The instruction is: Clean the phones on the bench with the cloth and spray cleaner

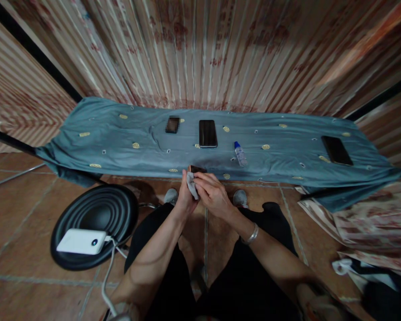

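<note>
Close to the front edge of the blue cloth cover, my left hand (186,196) is closed around a phone (198,169) with a dark face and a copper-coloured edge. Most of that phone is hidden by my fingers. A small grey cloth (191,184) is bunched between my two hands. My right hand (214,194) has its fingers bent over the cloth, pressing it at the phone. Beyond my hands, a dark phone (207,133) lies on the cover. A clear spray bottle with a blue cap (240,154) lies on its side to the right.
The blue patterned cover (147,156) spans a long narrow surface. On it are a blurred small dark item (172,125) and another dark phone (337,150). A white power bank (82,241) with a cable rests on a round black stool (127,200). Striped curtains (200,53) hang behind.
</note>
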The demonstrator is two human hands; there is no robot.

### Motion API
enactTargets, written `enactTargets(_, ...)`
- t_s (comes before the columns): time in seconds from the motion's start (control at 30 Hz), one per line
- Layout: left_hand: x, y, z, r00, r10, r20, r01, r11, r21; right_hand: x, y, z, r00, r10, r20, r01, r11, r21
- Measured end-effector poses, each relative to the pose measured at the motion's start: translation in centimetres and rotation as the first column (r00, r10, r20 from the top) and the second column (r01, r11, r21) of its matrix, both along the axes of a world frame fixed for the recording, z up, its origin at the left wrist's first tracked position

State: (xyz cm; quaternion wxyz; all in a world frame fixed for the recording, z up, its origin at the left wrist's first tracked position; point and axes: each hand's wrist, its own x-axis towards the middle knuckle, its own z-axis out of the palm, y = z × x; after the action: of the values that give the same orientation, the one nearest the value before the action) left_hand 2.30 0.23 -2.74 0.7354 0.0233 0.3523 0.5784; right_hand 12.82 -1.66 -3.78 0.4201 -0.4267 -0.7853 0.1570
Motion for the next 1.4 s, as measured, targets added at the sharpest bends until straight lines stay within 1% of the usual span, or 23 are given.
enactTargets(0.07, -0.1, 0.0, 0.0, 1.000, -0.002, -0.004, 0.002, 1.000, -0.009, -0.1, -0.1, 0.1, 1.000, 0.012, 0.001, -0.012, 1.000, 0.008)
enactTargets(0.2, -0.7, 0.0, 0.4, 0.995, -0.079, -0.058, 0.078, 0.997, -0.015, -0.3, -0.5, 0.2, 0.998, 0.054, 0.018, -0.054, 0.998, 0.012)
enactTargets(0.3, -1.0, 0.3, 0.9, 0.996, -0.069, -0.064, 0.070, 0.998, 0.006, -0.1, -0.6, 0.3, 0.997, 0.064, 0.030, -0.065, 0.998, 0.015)
enactTargets(0.4, -1.1, 0.6, 1.4, 0.998, -0.022, -0.050, 0.024, 0.999, 0.025, 0.5, -0.2, 0.1, 0.999, 0.023, 0.046, -0.024, 1.000, 0.016)
enactTargets(0.57, -0.8, 0.7, 1.7, 0.999, -0.020, -0.025, 0.021, 1.000, 0.023, 1.2, 0.1, -0.6, 0.995, -0.058, 0.083, 0.053, 0.997, 0.055)
enactTargets(0.7, 0.1, 0.1, 1.2, 1.000, -0.014, -0.005, 0.013, 1.000, -0.016, 0.8, 0.0, -0.9, 0.993, -0.054, 0.109, 0.043, 0.994, 0.101)
enactTargets(0.77, 0.8, -0.3, 0.9, 1.000, -0.024, 0.002, 0.024, 0.999, -0.042, 0.7, 0.1, -0.8, 0.992, -0.048, 0.114, 0.036, 0.994, 0.106)
enactTargets(0.83, 1.5, -0.7, 0.8, 0.999, -0.052, 0.005, 0.052, 0.998, -0.046, 0.9, 0.5, -0.6, 0.991, -0.067, 0.114, 0.055, 0.993, 0.102)
enactTargets(0.93, 1.9, -1.0, 0.7, 0.994, -0.106, -0.001, 0.106, 0.994, -0.010, 1.4, 1.2, -0.3, 0.988, -0.100, 0.121, 0.090, 0.992, 0.088)
enactTargets(1.0, 1.8, -1.0, 0.6, 0.992, -0.127, -0.023, 0.128, 0.991, 0.032, 1.7, 1.4, -0.1, 0.986, -0.100, 0.130, 0.089, 0.992, 0.087)
enactTargets(1.13, 1.2, -0.7, -0.4, 0.979, -0.154, -0.137, 0.170, 0.979, 0.113, 1.9, 1.1, 0.2, 0.983, -0.084, 0.165, 0.065, 0.991, 0.119)
enactTargets(1.2, 1.0, -0.5, -1.1, 0.970, -0.143, -0.195, 0.170, 0.977, 0.130, 1.6, 0.6, 0.3, 0.981, -0.081, 0.177, 0.052, 0.985, 0.162)
enactTargets(1.3, 0.7, 0.0, -1.8, 0.968, -0.095, -0.233, 0.132, 0.980, 0.148, 1.2, 0.0, 0.3, 0.982, -0.047, 0.182, 0.001, 0.970, 0.243)
enactTargets(1.4, 0.7, 0.4, -2.4, 0.959, -0.071, -0.274, 0.124, 0.976, 0.181, 1.1, -0.2, 0.1, 0.980, -0.009, 0.197, -0.047, 0.959, 0.279)
